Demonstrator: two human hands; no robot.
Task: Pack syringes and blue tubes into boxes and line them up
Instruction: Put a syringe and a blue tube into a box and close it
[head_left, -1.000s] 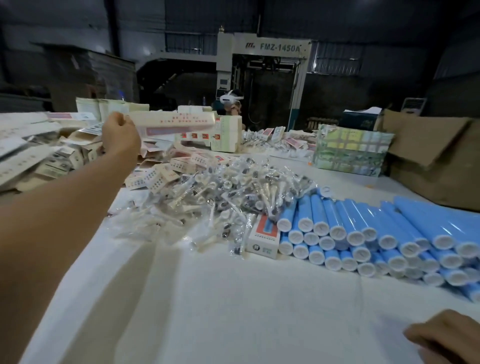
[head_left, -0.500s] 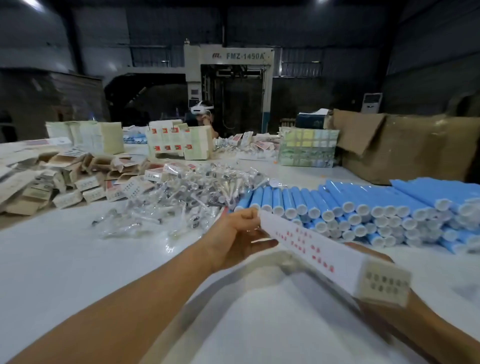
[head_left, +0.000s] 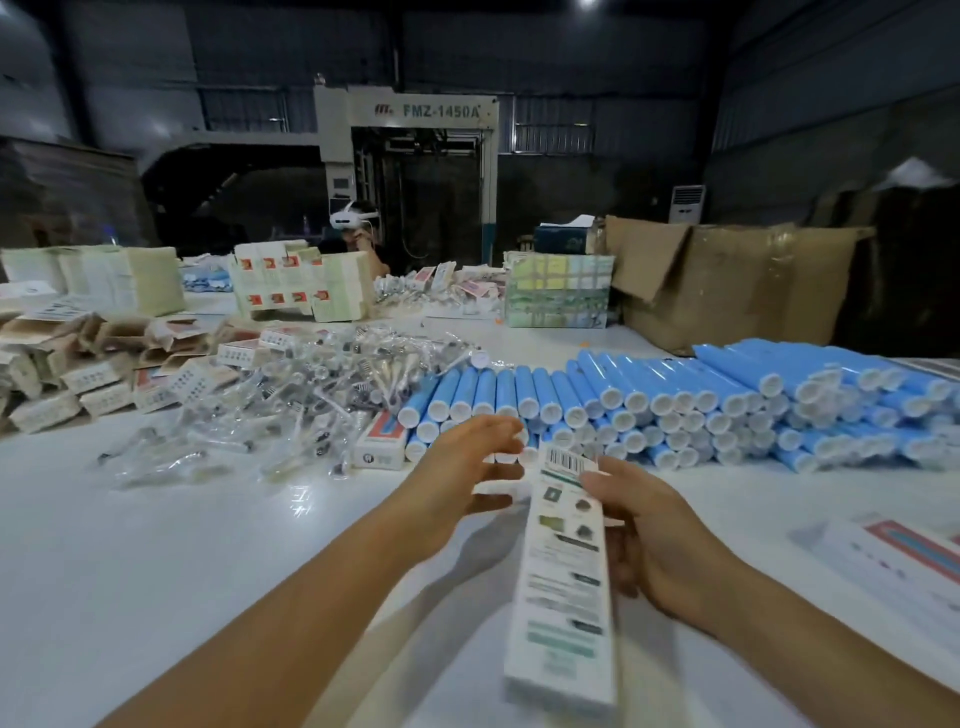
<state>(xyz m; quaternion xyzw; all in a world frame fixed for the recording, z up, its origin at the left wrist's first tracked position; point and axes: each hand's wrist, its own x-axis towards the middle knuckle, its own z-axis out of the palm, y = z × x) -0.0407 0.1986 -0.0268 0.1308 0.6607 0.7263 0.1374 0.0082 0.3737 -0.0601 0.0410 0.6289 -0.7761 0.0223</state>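
Left hand: forearm enters from 7 o'clock, extended toward 12 o'clock; fingers straight and spread, palm turned toward 3 o'clock, holding nothing. Right hand: forearm enters from 4 o'clock; thumb and curled fingers grip a long, narrow white printed cardboard box along its 3 o'clock edge.

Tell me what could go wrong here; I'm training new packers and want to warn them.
The left hand reaches open toward the stacked blue tubes; pulling one from low in the stack could send others rolling. The right hand holds the long box from one side only, so it might slip.
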